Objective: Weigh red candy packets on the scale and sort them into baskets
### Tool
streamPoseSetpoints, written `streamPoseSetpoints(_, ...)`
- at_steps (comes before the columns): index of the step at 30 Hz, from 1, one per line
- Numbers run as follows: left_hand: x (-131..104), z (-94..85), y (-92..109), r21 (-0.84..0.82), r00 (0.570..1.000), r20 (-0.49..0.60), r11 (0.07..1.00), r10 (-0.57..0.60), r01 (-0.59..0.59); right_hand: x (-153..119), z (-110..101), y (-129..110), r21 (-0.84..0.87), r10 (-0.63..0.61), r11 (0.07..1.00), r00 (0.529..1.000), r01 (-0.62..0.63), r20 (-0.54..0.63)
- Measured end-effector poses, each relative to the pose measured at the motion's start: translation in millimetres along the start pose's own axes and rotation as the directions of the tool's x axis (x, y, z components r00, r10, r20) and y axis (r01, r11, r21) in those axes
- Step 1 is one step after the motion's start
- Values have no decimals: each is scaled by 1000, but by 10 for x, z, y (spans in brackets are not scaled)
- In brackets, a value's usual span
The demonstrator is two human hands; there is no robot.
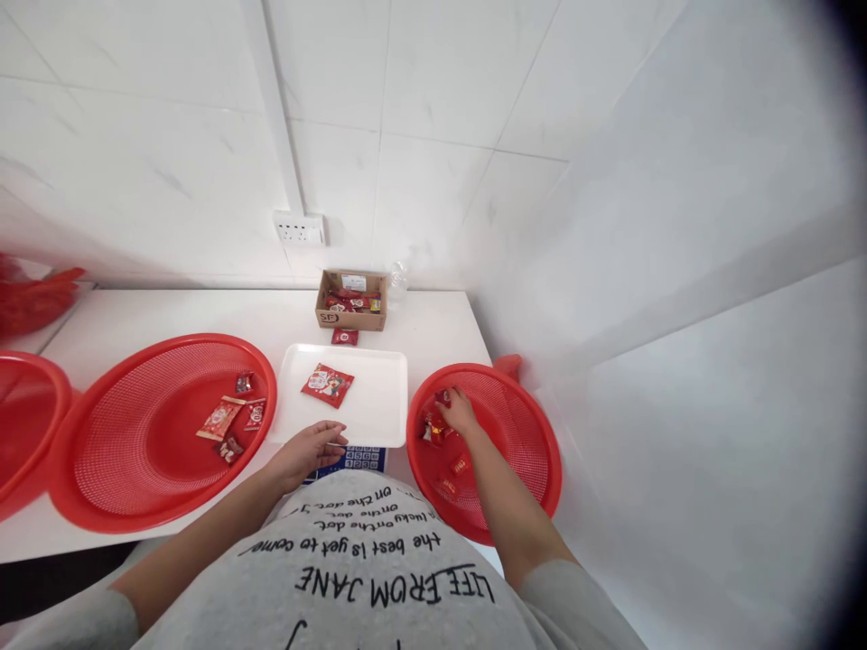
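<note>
- A pale tiled wall (433,208) rises beyond my fingers, and below it a white table (433,325) reaches out ahead of them.
- My right hand (461,413) is down inside the right red basket (508,406). Its fingertips are at a small red packet (443,397); I cannot tell whether they are clamped on it.
- Just nearer to me than those fingertips lies a cluster of packets (433,431), with two more red packets (461,464) closer still, by my forearm.
- My left hand (308,454) has its fingers loosely bent, slightly apart, with nothing seen between them. They hang at the near edge of the white tray (376,388); I cannot tell if they touch it.
- Straight beyond them, the large red packet (329,385) lies flat on the tray.
- Beside those fingertips, a blue keypad (366,458) shows along the tray's near edge.
- Left of that hand, the wide red basket (163,429) holds four wrapped pieces (220,418).
- Farther beyond my fingers, past the tray, one packet (345,337) lies before a cardboard box (358,320) of more packets.
</note>
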State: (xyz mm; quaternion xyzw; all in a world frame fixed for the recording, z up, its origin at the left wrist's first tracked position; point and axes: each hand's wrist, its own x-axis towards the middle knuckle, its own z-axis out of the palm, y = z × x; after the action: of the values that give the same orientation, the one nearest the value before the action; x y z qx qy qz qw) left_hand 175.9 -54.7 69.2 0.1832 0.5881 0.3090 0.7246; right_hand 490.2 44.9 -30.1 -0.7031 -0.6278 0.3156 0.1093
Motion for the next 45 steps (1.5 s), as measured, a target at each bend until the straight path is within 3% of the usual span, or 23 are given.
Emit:
streamPoseSetpoints(7,-39,1,-10,-15,999,-45,1000,12,-13,-117,221,18,-180,62,982,996,-50,63)
streamPoseSetpoints(15,-17,30,-11,-4,1000,-19,1000,-2,2,-366,199,147,-240,82,968,997,-80,2)
streamPoseSetpoints(25,4,20,4,25,1000,9,1000,1,-1,-354,-110,471,-184,38,983,961,14,272)
streamPoseSetpoints(29,37,11,-16,30,1000,24,1000,-9,8,-500,-52,514,-196,77,980,975,-35,208)
streamPoseSetpoints(36,71,2,-17,36,999,29,999,-29,28,-650,101,359,-171,121,978,993,-118,8)
streamPoseSetpoints(45,71,-33,-12,66,999,29,998,-25,23,-693,86,448,67,214,975,976,-211,-46)
